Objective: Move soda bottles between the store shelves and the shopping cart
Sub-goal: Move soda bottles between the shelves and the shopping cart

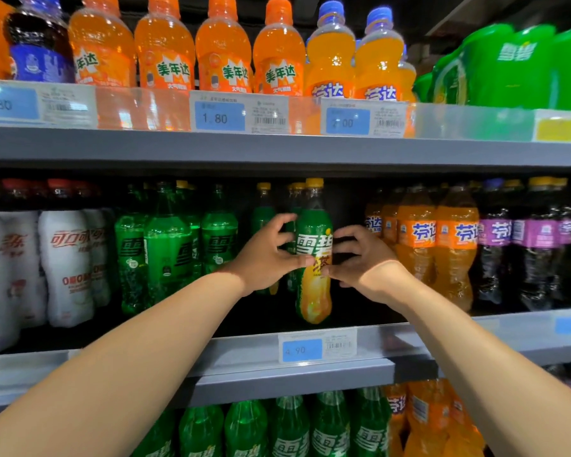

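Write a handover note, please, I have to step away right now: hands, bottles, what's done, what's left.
Left hand: grips the green-and-yellow bottle from its left.
Right hand: fingers curled on its right side.
Bottle: upright at the front of the middle shelf, between the green bottles and orange bottles.
Shopping cart: not in view.
Done: cannot tell how many bottles were moved.
Left: likely lift this bottle out, or release it if it is being stocked.

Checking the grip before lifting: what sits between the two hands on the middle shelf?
Head view: the green-and-yellow bottle stands between the left hand and the right hand, with curled fingers of both on its label.
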